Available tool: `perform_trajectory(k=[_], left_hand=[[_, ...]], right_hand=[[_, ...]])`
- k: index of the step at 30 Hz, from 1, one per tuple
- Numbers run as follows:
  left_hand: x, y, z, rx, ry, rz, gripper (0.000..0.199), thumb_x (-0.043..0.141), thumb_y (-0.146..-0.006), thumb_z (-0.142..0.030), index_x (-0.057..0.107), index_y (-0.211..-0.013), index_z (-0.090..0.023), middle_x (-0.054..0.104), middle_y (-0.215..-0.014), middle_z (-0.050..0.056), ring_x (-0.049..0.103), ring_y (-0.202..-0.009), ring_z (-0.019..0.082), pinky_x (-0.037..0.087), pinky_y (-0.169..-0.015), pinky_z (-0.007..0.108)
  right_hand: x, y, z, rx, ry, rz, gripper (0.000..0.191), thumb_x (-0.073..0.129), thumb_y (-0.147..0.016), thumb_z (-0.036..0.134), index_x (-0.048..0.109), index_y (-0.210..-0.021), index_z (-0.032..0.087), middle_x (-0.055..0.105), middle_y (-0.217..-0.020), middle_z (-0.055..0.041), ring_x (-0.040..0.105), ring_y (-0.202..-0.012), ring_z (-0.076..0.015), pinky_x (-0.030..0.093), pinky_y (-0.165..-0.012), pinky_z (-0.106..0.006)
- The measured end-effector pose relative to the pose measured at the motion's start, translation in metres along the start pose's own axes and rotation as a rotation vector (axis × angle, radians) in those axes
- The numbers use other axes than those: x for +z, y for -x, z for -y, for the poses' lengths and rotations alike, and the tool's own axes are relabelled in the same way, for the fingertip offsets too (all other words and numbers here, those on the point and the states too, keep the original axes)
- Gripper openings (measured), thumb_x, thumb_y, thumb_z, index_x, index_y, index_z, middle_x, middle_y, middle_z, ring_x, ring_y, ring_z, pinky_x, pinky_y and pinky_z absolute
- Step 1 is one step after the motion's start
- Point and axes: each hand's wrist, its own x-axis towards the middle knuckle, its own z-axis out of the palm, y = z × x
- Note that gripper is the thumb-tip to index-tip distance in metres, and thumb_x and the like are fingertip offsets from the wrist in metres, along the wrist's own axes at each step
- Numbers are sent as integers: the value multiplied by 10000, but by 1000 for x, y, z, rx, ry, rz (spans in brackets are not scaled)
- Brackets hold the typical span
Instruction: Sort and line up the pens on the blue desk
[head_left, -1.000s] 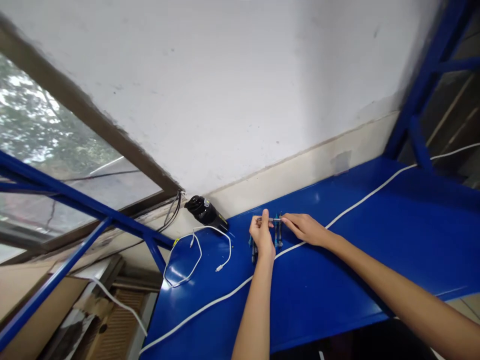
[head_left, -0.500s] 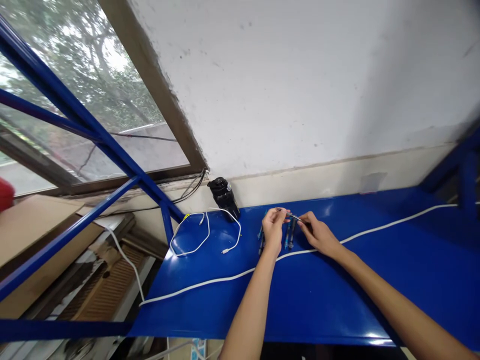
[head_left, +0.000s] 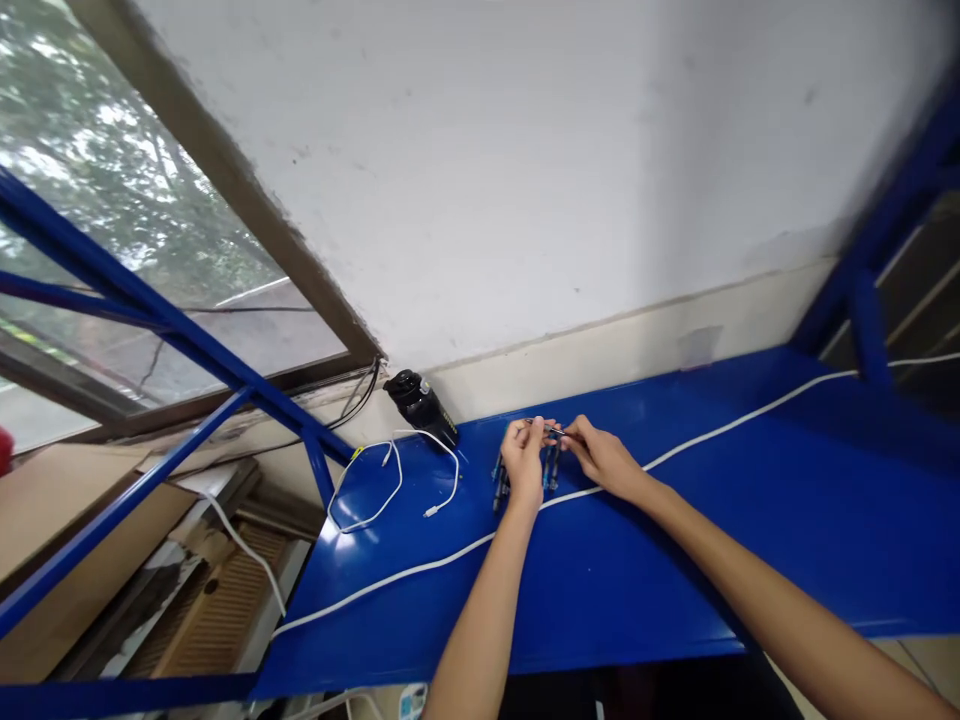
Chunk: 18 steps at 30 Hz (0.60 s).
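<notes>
While your left hand (head_left: 523,465) and right hand (head_left: 604,462) work close together above the far part of the blue desk (head_left: 637,570), a slim dark pen (head_left: 556,430) spans the gap between them. Your left thumb and fingers grip one end; your right fingertips pinch the other. The pen lies roughly crosswise, raised off the desk, and whether it is whole or in separate parts is too small to tell.

Note the other pens, resting on the desk in two small groups: the left-hand pens (head_left: 499,492) just beside your left wrist, on its outer side, and the right-hand pens (head_left: 554,472) between your hands, partly hidden. Their exact number cannot be made out.

As for progress, the handling of the held pen appears to be under way and unfinished, since both your hands are occupied with it. The grouped pens lie free of your grip; whether they have been dealt with or are waiting cannot be told.

To your left stand a black bottle (head_left: 424,408), near the wall (head_left: 510,200), and a loosely looped thin cable (head_left: 457,468). A long white cord (head_left: 405,573) crosses the desk, passing beneath your forearms.
</notes>
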Motion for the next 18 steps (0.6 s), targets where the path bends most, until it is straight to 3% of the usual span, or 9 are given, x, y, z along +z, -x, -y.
perform_trajectory(k=[5, 10, 18], left_hand=[[-2, -1, 7, 29, -25, -42, 432, 863, -860, -537, 658, -915, -161, 819, -959, 116, 779, -825, 201, 573, -719, 278], [-8, -6, 4, 28, 16, -86, 421, 858, -870, -523, 638, -912, -167, 803, -942, 97, 769, -796, 183, 562, -696, 260], [-15, -10, 0, -12, 78, -118, 500, 831, -881, -580, 602, -1094, -190, 811, -1032, 130, 819, -953, 260, 578, -742, 289]], right_hand=[[-5, 1, 6, -34, 109, 16, 276, 402, -1139, 398, 564, -1314, 259, 786, -1124, -82, 745, -881, -235, 484, -753, -319], [-10, 0, 4, -66, 176, 21, 355, 393, -1155, 441, 693, -1273, 293, 809, -1029, -59, 752, -850, -231, 454, -705, -295], [-9, 1, -3, -66, 136, 8, 356, 434, -1141, 443, 715, -1304, 297, 816, -1000, -49, 761, -835, -236, 477, -716, -301]])
